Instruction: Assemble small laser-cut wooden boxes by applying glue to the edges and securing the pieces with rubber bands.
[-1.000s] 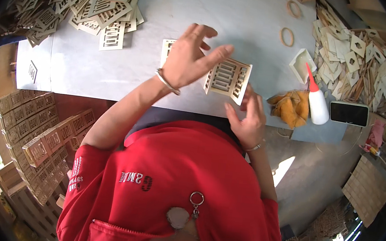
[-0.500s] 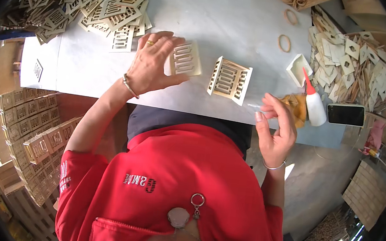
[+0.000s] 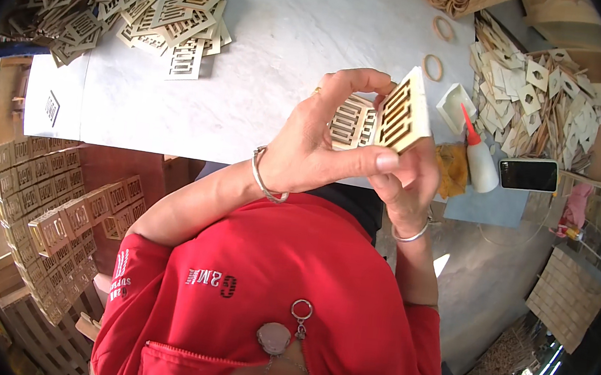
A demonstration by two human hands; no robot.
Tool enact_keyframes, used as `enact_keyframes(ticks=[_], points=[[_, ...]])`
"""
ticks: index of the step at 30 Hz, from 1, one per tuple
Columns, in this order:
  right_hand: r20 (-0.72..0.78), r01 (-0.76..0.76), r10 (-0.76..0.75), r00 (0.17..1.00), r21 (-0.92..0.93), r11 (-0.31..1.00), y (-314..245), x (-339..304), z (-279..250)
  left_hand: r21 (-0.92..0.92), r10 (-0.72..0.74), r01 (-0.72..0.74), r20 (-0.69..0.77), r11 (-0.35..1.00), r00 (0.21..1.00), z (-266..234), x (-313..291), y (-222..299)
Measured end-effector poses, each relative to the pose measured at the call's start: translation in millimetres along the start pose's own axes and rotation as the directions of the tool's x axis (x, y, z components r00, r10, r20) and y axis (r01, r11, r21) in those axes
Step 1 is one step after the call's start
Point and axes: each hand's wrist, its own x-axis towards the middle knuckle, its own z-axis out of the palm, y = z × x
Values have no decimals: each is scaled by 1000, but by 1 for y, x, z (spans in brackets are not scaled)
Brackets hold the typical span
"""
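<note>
Cutout panels (image 3: 175,17): heaped on the surface's (image 3: 280,32) far left
Squeeze bottle (image 3: 481,168): right, between cloth (image 3: 451,172) and phone (image 3: 529,174)
Rubber bands (image 3: 425,64): behind tray (image 3: 444,107)

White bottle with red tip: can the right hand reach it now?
Probably yes: the white bottle is just right of the right hand, with only a yellow cloth seen between them. It may first have to leave the slotted panel.

A pale slotted panel (image 3: 406,114) tilts steeply beside a partly hidden slotted wooden frame (image 3: 350,122).
</note>
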Motion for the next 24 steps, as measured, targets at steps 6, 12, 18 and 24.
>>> enact_keyframes(ticks=[6,12,18,24], points=[[408,408,-82,909,-836,366,-29,25,-41,-69,-277,269,-179,961,944,-34,-14,-23],[493,462,99,864,-857,229,-26,30,-35,-129,-462,448,-120,885,879,-29,-31,-47],[517,487,163,840,-852,195,-20,36,-31,-89,-462,454,-108,887,880,-27,-35,-61],[520,491,194,832,-853,179,-21,39,-26,-21,-430,430,-120,902,895,-26,-37,-65]])
